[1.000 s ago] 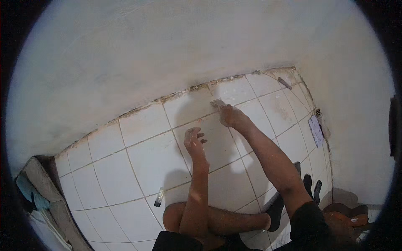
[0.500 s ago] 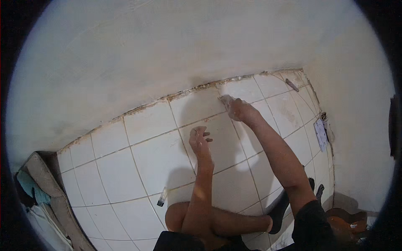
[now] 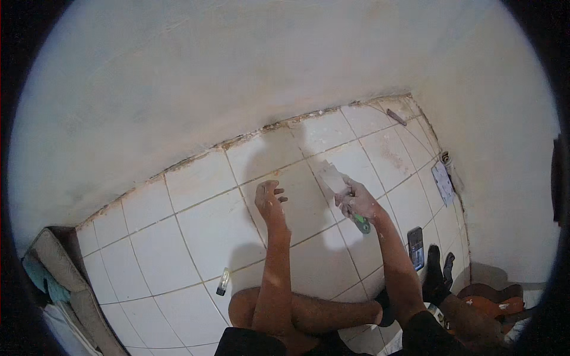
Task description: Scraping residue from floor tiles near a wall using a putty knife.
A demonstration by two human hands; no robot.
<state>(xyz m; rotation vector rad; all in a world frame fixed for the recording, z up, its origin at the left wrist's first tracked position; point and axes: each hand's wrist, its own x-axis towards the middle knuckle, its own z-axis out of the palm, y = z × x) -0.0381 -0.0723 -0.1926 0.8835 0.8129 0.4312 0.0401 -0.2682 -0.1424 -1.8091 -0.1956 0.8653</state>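
Note:
My right hand [image 3: 355, 202] is closed on a putty knife [image 3: 338, 184] with a green handle and a wide blade smeared with white paste, held just above the white floor tiles [image 3: 208, 225]. My left hand [image 3: 269, 199] hovers beside it with fingers spread, holding nothing, over the tile joint. Both forearms reach forward from the lower edge over my bent bare leg [image 3: 309, 311]. The tiled floor meets a white plastered wall [image 3: 237, 77] along a rough, crumbly edge.
A small tube-like object [image 3: 222, 281] lies on the tiles left of my leg. A dark phone [image 3: 416, 247] and a flat pale packet [image 3: 442, 181] lie at the right near the side wall. Folded cloths [image 3: 50, 273] sit at lower left. An orange item [image 3: 493, 305] is lower right.
My right hand has drawn the putty knife back from the wall edge toward me, and the blade is now lifted. My left hand has come off the tile and spread its fingers.

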